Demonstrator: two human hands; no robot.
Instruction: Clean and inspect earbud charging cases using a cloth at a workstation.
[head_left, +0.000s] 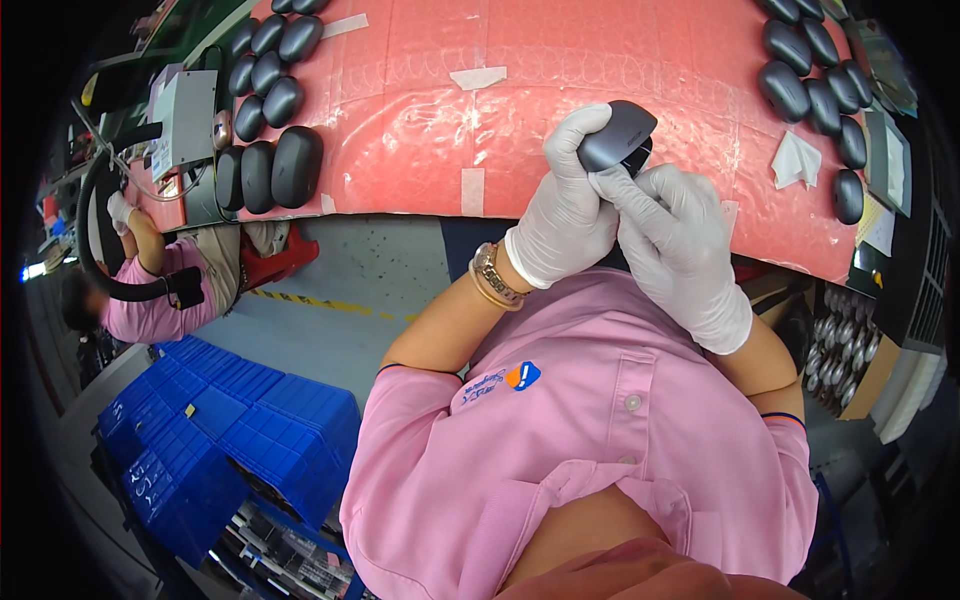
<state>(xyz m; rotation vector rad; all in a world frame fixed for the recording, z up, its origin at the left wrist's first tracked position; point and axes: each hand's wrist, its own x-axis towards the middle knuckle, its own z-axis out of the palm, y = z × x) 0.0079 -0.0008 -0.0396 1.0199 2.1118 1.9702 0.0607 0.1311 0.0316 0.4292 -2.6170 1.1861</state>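
Observation:
A dark grey, rounded earphone case (616,142) is held above the near part of the pink-covered table, tilted, with a black gap showing along its right side. My left hand (568,205), in a white glove, is closed round its left end, thumb on the outer shell. My right hand (685,245), also gloved, has its fingertips pinched together at the lower edge of the case, beside the gap. Whatever those fingertips grip is hidden. Both hands are close together, almost touching, in front of my chest.
Several similar dark cases (297,167) stand in rows at the table's left, and several more (784,90) at the right. A crumpled white tissue (796,160) lies by the right group. Blue crates (290,425) are stacked at lower left. Another person (150,295) sits at far left.

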